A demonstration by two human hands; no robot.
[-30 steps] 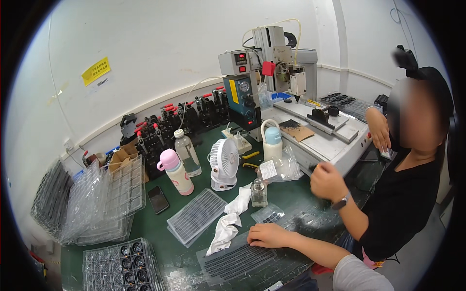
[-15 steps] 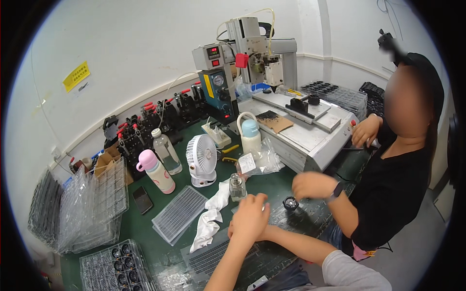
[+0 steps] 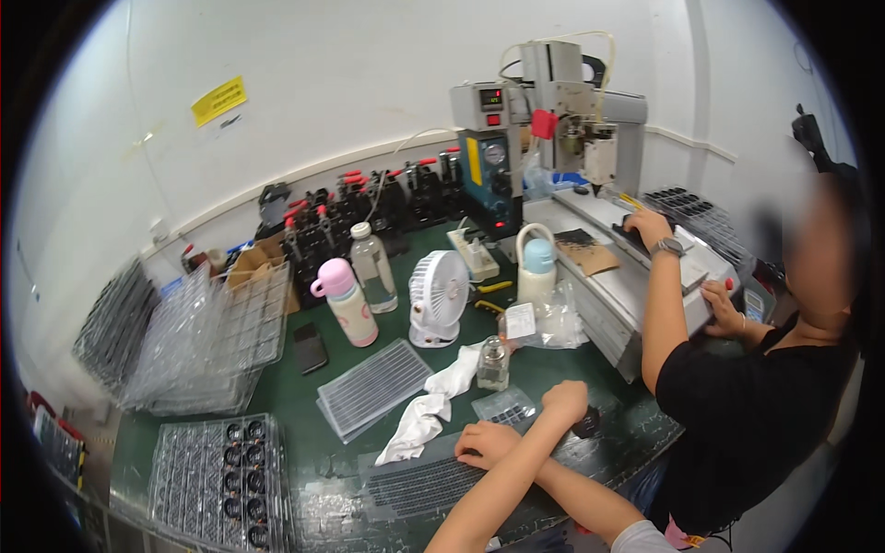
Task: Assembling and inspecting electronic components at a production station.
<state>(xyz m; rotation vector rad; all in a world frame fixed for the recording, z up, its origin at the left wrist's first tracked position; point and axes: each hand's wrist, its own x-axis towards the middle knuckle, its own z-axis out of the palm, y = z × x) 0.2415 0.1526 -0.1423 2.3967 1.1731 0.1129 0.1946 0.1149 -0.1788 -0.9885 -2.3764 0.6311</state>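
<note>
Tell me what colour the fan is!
The fan is white, seen best in the head view.

The left forearm (image 3: 502, 486) crosses over the right forearm (image 3: 590, 499), with the left hand (image 3: 566, 402), back uppermost, beyond and to the right of the bent fingers of the right hand (image 3: 491, 443).

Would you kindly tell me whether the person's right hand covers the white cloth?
No, the white cloth lies uncovered, mostly to the left of the right hand.
</note>
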